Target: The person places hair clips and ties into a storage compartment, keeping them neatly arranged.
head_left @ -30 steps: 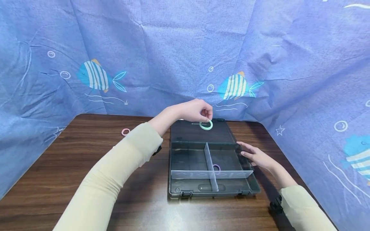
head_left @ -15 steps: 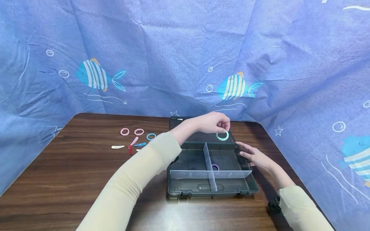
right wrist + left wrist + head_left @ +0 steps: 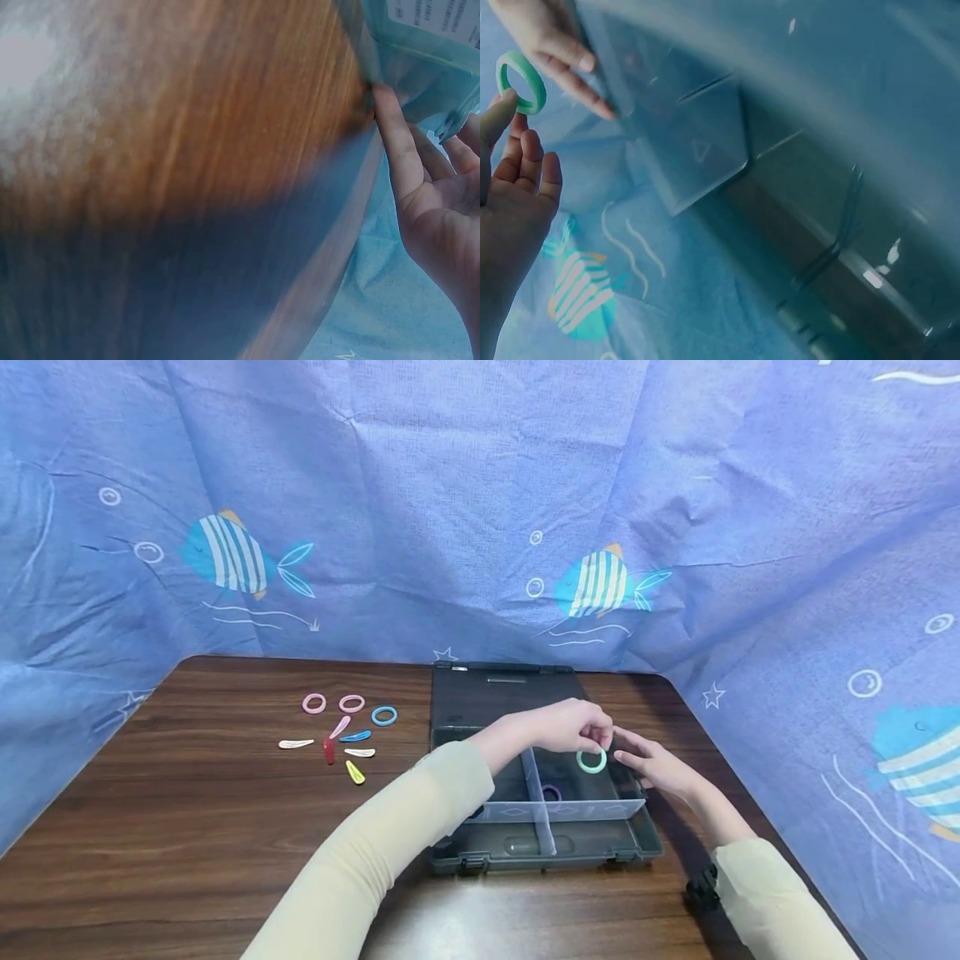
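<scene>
Between thumb and fingertips, my left hand [image 3: 567,727] pinches a mint-green hair tie [image 3: 592,771] above the back right compartment of a dark see-through box [image 3: 547,864]. The same hair tie [image 3: 538,81] shows upright in the left wrist view, the other fingers loosely bent. A purple hair tie [image 3: 552,787] is in that compartment, close to the divider crossing. My right hand [image 3: 663,768] rests against the box's right side, fingers fairly straight along the wall and thumb near the rim. In the right wrist view, its fingertip [image 3: 384,94] touches the box's lower edge.
The box lid [image 3: 487,693] lies folded back. Pale dividers [image 3: 592,811] cross inside. Left of the box are pink hair ties [image 3: 352,711], a blue one [image 3: 384,724], and several snap hair clips, including a yellow one [image 3: 355,772] and a red one [image 3: 329,752]. A fish-print cloth [image 3: 450,527] hangs behind.
My left hand has moved right and down with the mint-green hair tie, from over the lid to over the compartment. Hair clips and ties behind its arm have come into view. My right hand stays put.
</scene>
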The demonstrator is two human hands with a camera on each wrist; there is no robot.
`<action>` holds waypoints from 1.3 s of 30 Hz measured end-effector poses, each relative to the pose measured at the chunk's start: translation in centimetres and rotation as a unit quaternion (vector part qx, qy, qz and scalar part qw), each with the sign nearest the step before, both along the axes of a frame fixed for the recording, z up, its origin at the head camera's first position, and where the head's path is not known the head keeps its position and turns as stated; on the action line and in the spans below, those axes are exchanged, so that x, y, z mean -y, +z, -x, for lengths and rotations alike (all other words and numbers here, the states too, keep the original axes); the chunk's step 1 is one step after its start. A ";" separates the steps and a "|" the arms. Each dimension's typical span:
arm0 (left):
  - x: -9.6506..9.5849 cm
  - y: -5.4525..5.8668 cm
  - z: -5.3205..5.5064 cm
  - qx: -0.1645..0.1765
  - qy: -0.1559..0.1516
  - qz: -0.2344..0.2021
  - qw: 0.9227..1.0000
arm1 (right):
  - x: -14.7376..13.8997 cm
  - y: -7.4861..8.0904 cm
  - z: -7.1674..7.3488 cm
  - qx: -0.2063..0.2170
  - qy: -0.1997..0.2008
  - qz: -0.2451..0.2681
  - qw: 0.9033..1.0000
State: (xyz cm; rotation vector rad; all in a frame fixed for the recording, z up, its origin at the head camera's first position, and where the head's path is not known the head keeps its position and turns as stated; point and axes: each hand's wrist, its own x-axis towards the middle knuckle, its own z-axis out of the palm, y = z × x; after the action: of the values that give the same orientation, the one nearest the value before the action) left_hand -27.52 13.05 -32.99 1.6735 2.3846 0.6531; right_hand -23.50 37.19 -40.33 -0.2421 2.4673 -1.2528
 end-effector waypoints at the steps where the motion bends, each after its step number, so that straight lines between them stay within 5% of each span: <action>1: -0.2 -0.4 -0.1 0.001 -0.003 0.004 1.000 | 0.0 0.0 0.0 -0.001 -0.001 -0.002 1.000; 14: -1.2 -4.0 -0.4 0.008 -0.027 0.039 0.999 | 0.0 0.2 -0.2 0.002 0.009 0.019 1.000; 20: -1.4 -5.3 -0.3 -0.030 -0.037 0.059 0.997 | 0.1 0.1 -0.3 0.011 -0.001 0.028 1.000; 32: -1.4 -5.2 -1.5 -0.038 -0.051 0.099 0.993 | 0.1 0.3 -0.4 0.012 0.001 0.031 0.999; 39: -1.4 -5.6 -1.0 -0.002 -0.055 0.079 0.995 | 0.1 0.4 -0.4 0.016 -0.001 0.022 1.000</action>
State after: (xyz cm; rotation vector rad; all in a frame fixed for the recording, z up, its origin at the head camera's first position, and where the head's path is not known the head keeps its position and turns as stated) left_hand -26.54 14.46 -38.60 1.7245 2.2624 0.4315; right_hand -23.07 37.06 -39.96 -0.2292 2.4166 -1.3031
